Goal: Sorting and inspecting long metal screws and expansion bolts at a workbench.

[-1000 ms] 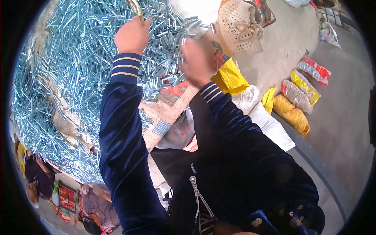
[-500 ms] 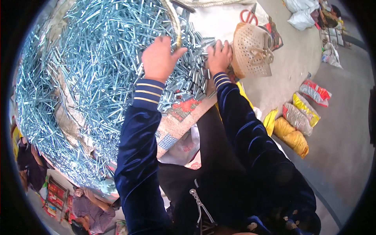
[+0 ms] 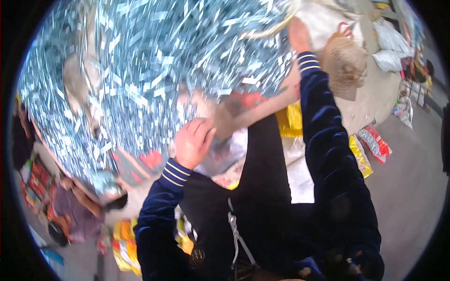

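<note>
A large heap of thin, bluish-silver metal rods [image 3: 140, 61] fills the left and the far side, smeared by motion. My left hand [image 3: 192, 143] hangs at the near edge of the heap, with loosely curled fingers, the thumb a little apart and nothing visible in it. Farther off on the right, my right hand [image 3: 298, 35] reaches beside a pale rope [image 3: 269, 33] and a white cloth [image 3: 321, 21]. Its fingers are blurred, so I cannot make out their grip. A patterned board or fabric edge [image 3: 267, 110] runs between the hands.
Right of my right hand lie a perforated tan cap [image 3: 345, 58] and red-handled scissors [image 3: 345, 29]. Filled plastic packets [image 3: 375, 143] rest on the floor at the right, white sacks [image 3: 393, 44] beyond. Another person [image 3: 77, 208] is at the lower left, near yellow packets [image 3: 125, 241].
My left hand has come back from the rods toward me, to the near edge. My right hand has gone farther away, toward the rope and white cloth. The whole view has shifted.
</note>
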{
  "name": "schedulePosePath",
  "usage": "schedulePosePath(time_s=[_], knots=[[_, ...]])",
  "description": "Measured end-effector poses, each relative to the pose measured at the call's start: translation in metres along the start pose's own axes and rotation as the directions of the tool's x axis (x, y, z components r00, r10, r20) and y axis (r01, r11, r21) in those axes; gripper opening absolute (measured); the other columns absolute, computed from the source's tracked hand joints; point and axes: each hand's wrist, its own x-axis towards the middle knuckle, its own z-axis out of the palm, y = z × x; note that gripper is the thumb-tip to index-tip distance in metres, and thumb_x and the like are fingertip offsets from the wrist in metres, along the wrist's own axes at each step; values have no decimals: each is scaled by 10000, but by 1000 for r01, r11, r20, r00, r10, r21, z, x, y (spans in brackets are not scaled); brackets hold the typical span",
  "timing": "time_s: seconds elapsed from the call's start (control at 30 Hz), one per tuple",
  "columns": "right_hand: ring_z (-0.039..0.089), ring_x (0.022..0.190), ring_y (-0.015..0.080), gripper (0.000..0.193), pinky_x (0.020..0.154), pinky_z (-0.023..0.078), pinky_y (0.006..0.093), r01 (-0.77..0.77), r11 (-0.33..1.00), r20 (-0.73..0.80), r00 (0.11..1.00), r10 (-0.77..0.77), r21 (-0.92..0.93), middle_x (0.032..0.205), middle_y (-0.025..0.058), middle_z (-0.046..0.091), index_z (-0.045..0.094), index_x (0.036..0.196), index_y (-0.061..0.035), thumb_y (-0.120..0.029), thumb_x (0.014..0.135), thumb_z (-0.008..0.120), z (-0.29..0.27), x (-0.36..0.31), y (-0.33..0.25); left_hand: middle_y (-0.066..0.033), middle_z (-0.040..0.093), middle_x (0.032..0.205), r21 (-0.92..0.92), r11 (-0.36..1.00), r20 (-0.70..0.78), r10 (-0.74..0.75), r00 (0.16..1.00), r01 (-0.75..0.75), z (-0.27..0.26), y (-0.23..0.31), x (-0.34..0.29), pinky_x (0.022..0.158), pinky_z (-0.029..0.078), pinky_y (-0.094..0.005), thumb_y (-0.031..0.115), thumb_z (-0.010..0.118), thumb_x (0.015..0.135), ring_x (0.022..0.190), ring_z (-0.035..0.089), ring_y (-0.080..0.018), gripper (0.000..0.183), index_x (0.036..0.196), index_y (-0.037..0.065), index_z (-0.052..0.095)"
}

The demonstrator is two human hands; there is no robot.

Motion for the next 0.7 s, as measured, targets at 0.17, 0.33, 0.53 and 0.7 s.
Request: schedulePosePath(time_s=[0.17, 0.33, 0.53, 0.7], knots=[[541, 1086, 338, 423, 960, 388, 419, 75, 977, -202, 979, -34, 198, 1217, 175, 572, 515, 1242, 5, -271, 931, 440, -46, -86, -94, -87, 565, 831, 29, 998, 439, -62, 896, 55, -12, -18, -177, 655, 479, -361, 161, 643, 781, 728, 566, -271, 184, 927, 59, 596], [572, 1028, 305, 278, 876, 438, 420, 372, 916, -37, 928, -371, 150, 1165, 144, 593, 605, 1078, -4, -109, 828, 545, -71, -181, -116, -122, 581, 951, 84, 994, 521, -98, 848, 63, 2, -66, -249, 844, 443, -383, 195, 593, 820, 927, 561, -292, 172, 909, 47, 584], [564, 923, 307, 380, 823, 441, 432, 441, 755, 667, 373, -645, 485, 1014, 93, 618, 617, 1015, -76, -211, 677, 726, -51, -254, -112, -137, 593, 987, 162, 957, 626, -288, 725, 240, 26, -122, -272, 861, 431, -419, 240, 548, 849, 960, 558, -308, 214, 899, 39, 601], [550, 951, 296, 367, 838, 426, 433, 419, 780, 693, 376, -615, 465, 1069, 90, 603, 634, 962, -75, -254, 657, 732, -45, -256, -103, -137, 597, 949, 141, 953, 514, -303, 802, 269, 25, -134, -287, 741, 462, -423, 201, 559, 828, 845, 581, -325, 164, 855, 46, 604]])
